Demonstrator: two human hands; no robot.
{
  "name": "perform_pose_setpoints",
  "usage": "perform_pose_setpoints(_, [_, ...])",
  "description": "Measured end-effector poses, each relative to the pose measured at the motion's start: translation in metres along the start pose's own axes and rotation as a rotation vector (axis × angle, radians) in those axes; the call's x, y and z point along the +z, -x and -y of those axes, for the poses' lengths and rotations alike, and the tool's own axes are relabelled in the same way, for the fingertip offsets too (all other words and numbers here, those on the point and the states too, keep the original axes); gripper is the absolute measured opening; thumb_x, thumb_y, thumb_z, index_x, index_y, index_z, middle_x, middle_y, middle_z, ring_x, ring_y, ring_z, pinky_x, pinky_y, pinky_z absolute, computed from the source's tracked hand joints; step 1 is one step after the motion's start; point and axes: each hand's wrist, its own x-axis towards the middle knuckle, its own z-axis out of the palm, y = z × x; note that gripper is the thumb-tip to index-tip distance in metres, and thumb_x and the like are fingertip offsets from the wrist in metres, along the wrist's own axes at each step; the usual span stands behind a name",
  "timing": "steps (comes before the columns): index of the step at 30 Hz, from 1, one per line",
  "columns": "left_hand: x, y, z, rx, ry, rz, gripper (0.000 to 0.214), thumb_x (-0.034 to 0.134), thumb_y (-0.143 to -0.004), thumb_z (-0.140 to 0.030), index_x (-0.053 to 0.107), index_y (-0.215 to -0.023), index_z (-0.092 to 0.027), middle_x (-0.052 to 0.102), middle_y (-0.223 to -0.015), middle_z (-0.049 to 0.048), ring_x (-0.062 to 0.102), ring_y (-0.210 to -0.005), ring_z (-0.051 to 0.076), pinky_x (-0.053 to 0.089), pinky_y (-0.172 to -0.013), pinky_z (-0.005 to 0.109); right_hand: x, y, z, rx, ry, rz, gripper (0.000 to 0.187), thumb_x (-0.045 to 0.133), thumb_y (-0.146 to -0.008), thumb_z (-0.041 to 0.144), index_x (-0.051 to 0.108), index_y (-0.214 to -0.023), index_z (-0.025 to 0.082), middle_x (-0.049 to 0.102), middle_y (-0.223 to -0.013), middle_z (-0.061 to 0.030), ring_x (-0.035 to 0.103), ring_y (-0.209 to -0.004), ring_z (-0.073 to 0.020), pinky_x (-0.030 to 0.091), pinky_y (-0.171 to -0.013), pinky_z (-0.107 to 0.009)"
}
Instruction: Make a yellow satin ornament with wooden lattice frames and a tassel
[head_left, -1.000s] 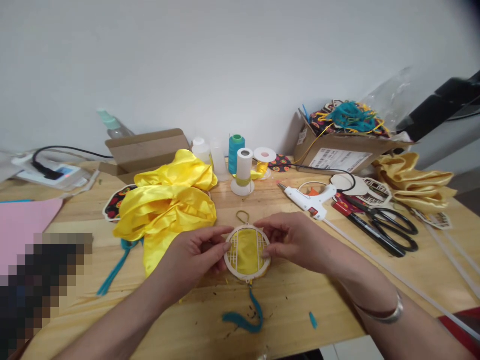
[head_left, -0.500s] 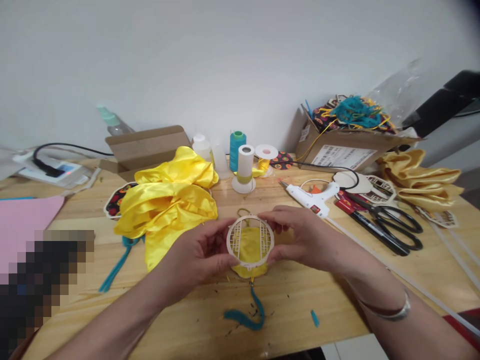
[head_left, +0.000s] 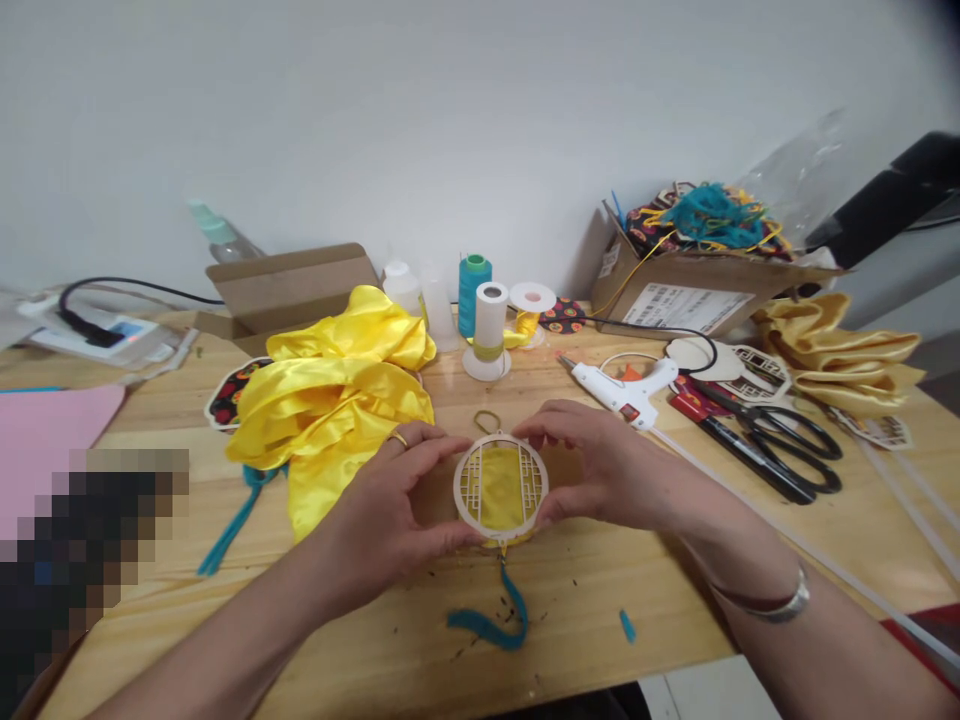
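Note:
A round pale lattice frame is pinched at its left edge by the thumb and fingers of my left hand. From the other side my right hand grips its right edge. Yellow fabric shows through the frame's middle, belonging to a round piece underneath. A cord loop sticks out above the frame, and a teal tassel trails below on the table. How closely the two round parts touch cannot be made out.
Bright yellow satin lies at left. A glue gun, marker and scissors rest at right. Thread spools stand behind, beside a cardboard box of trimmings. A teal scrap lies in front.
The lattice frame has come down over the yellow round piece, lining up so that less yellow shows below its lower edge. Both hands keep hold; my left fingers have shifted slightly.

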Motion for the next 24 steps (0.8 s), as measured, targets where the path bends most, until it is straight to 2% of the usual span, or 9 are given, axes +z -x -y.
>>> perform_pose_setpoints(9, [0.0035,0.0025,0.0007,0.026,-0.096,0.056,0.057,0.066,-0.071,-0.054,0.055,-0.12,-0.025,0.052,-0.104,0.0049,0.051,-0.097,0.024,0.043,-0.085,0.038,0.0058,-0.0019,0.0011,-0.002,0.162,0.057,0.045,0.079,-0.063,0.038,0.059,-0.1,0.021,0.06,-0.096,-0.0031,0.052,-0.092,-0.0201,0.038,-0.075,-0.03])
perform_pose_setpoints(24, [0.0039,0.0006,-0.0063,0.033,-0.181,0.069,0.05,0.065,-0.074,-0.05,0.056,-0.115,-0.022,0.052,-0.104,0.0047,0.05,-0.098,0.023,0.043,-0.087,0.038,0.01,-0.004,-0.0024,-0.047,0.264,0.074,0.05,0.073,-0.067,0.051,0.059,-0.104,0.02,0.06,-0.096,-0.0052,0.051,-0.091,-0.0217,0.038,-0.074,-0.031])
